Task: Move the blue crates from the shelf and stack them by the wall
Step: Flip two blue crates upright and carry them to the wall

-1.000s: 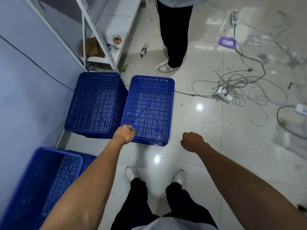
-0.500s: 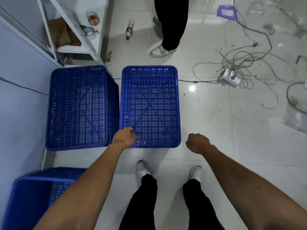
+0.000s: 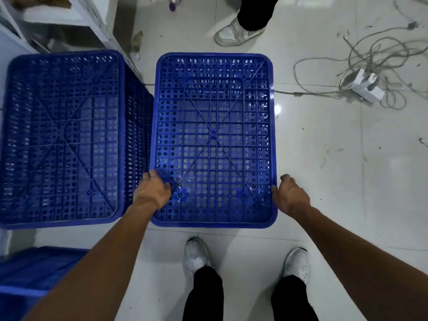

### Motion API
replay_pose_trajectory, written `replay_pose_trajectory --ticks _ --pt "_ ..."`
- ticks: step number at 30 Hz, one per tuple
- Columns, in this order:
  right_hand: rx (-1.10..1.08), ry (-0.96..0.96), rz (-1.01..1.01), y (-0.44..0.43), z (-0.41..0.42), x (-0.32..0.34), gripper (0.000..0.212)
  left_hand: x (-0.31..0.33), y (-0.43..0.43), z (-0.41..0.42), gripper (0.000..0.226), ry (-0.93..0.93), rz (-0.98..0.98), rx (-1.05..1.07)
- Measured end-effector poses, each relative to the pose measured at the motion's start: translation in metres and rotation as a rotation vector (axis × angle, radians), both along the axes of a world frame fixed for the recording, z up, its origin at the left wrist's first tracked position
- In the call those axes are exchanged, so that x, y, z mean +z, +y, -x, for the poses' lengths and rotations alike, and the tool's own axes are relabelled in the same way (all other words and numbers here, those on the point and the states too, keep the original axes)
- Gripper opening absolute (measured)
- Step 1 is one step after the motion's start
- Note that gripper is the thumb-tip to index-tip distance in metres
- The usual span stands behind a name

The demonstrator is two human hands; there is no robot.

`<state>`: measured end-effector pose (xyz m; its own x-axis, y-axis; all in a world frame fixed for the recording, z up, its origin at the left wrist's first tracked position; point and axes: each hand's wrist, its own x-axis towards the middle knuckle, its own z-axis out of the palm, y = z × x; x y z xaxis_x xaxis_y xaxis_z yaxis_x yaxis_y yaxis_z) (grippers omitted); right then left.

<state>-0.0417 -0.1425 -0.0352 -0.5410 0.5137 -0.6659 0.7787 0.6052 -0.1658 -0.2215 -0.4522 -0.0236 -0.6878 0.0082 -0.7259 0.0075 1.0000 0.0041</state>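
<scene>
Hands (image 3: pixel 152 192) now at crate (image 3: pixel 213 140) edges, perhaps gripping.

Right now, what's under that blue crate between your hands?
Through the holes of the upside-down blue crate only pale floor tiles show. Its near edge by the left hand and right hand hides what is beneath.

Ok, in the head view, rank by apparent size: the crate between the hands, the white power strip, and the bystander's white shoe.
1. Crate between the hands, by far the largest.
2 and 3. Bystander's white shoe and white power strip look about alike; the wide-angle lens makes ranking them unsure.
</scene>
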Motion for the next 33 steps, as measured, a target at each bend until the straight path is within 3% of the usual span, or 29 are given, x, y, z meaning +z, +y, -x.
replay_pose_trajectory --ticks 6,15,21,28,33 --pt "-0.1 0.132 -0.055 0.0 0.012 -0.036 0.037 -0.046 -0.013 0.001 0.073 0.111 -0.03 0.066" --pt "-0.039 -0.078 0.021 0.006 0.023 -0.032 0.035 -0.038 -0.01 0.022 0.08 -0.026 -0.027 0.201" --pt "-0.003 -0.116 -0.045 0.027 0.005 -0.024 0.038 -0.032 0.003 0.005 0.073 -0.091 0.017 0.157" --pt "-0.027 -0.164 -0.058 0.056 -0.046 -0.012 0.043 -0.022 0.034 -0.039 0.044 -0.094 -0.066 0.098" --pt "-0.08 -0.197 -0.056 0.076 -0.089 -0.003 0.046 -0.017 0.065 -0.069 0.04 -0.087 -0.101 0.045"
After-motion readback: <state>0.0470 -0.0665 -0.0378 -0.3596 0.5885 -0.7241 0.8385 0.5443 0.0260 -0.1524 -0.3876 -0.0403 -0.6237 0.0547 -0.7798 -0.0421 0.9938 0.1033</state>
